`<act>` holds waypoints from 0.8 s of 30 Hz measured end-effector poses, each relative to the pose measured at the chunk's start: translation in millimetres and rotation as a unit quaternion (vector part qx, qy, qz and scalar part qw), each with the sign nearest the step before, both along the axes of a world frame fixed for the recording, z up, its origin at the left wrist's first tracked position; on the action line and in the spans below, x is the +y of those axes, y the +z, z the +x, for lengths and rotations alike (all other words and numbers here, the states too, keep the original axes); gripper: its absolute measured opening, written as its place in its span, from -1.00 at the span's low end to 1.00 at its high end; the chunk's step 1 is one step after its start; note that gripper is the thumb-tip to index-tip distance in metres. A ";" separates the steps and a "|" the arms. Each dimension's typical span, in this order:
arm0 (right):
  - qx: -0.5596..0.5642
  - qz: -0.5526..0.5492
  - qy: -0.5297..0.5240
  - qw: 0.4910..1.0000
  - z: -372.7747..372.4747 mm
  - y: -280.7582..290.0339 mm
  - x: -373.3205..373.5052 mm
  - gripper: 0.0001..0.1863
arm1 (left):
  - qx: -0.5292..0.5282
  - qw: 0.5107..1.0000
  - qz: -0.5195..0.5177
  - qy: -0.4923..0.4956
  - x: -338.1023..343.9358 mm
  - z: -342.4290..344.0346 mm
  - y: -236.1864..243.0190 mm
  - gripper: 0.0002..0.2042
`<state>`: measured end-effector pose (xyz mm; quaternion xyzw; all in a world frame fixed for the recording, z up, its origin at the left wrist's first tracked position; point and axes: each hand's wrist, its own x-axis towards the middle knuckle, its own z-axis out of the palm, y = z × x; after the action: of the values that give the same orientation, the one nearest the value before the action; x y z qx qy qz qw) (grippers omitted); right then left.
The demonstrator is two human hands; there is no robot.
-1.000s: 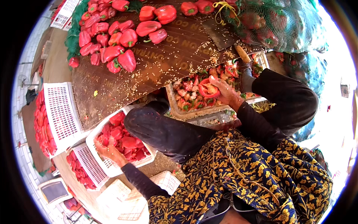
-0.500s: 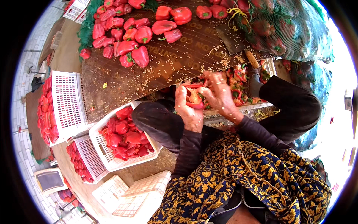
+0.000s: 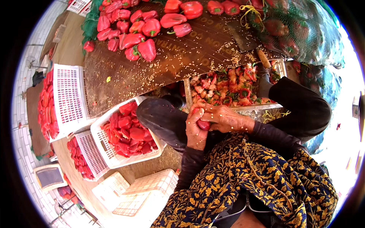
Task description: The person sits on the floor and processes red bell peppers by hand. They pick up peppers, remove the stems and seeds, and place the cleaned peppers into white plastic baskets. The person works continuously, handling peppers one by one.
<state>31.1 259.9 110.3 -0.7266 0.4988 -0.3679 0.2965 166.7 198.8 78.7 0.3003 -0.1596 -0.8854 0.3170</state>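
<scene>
Left hand [image 3: 195,133] and right hand [image 3: 227,118] clasped around red pepper [image 3: 204,125].
I log both pressed tight about it, pepper mostly hidden, near the tray [image 3: 262,106] of pepper scraps [image 3: 234,85].

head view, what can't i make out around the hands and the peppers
- Head view: the inside of the red pepper, hidden by the left hand and right hand.
- Head view: the far end of the pepper pile, cut off by the upper picture edge.
- Head view: the number of peppers in the green mesh bag, blurred by its netting.
</scene>
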 end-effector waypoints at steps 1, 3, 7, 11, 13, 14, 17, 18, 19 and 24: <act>-0.024 0.021 0.026 0.999 -0.7 2.7 0.0 -0.52 | -0.012 0.999 0.043 0.021 2.9 1.1 2.0 -0.82; -0.039 0.044 0.049 0.997 -5.6 12.3 -0.8 -0.52 | -0.001 0.995 0.077 0.059 6.2 1.9 -6.7 -0.88; -0.026 0.129 0.074 0.989 -12.7 26.6 -10.5 -0.52 | -0.042 0.998 0.051 0.019 -9.2 -9.3 15.7 -0.89; 0.031 0.060 -0.046 0.997 6.3 29.6 -18.9 -0.60 | -0.008 0.999 -0.001 0.041 -22.8 -14.0 13.6 -0.84; 0.061 0.044 -0.098 0.992 10.1 17.8 -23.7 -0.62 | -0.065 0.990 -0.020 0.125 -20.6 -20.0 16.9 -0.85; 0.084 0.031 -0.122 0.988 12.5 12.1 -27.1 -0.62 | -0.095 0.982 -0.044 0.156 -19.3 -23.7 17.7 -0.86; 0.128 0.005 -0.201 0.971 17.5 -4.3 -41.1 -0.60 | -0.221 0.937 -0.146 0.229 -11.6 -29.1 17.2 -0.84; 0.197 0.051 -0.243 0.948 14.9 -13.5 -47.2 -0.61 | -0.221 0.929 -0.164 0.247 -13.8 -25.1 17.3 -0.87; 0.266 0.099 -0.282 0.916 9.1 -20.3 -51.6 -0.62 | -0.221 0.921 -0.180 0.265 -15.9 -18.8 20.2 -0.90; 0.453 0.122 -0.328 0.820 -76.0 -49.0 -26.0 -0.73 | -0.464 0.702 -0.405 0.358 -82.5 90.6 70.0 -0.92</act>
<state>-44.9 234.0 61.3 -0.5627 0.8265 -0.0085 -0.0145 257.2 116.3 148.7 0.5499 -0.5104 -0.3041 0.5870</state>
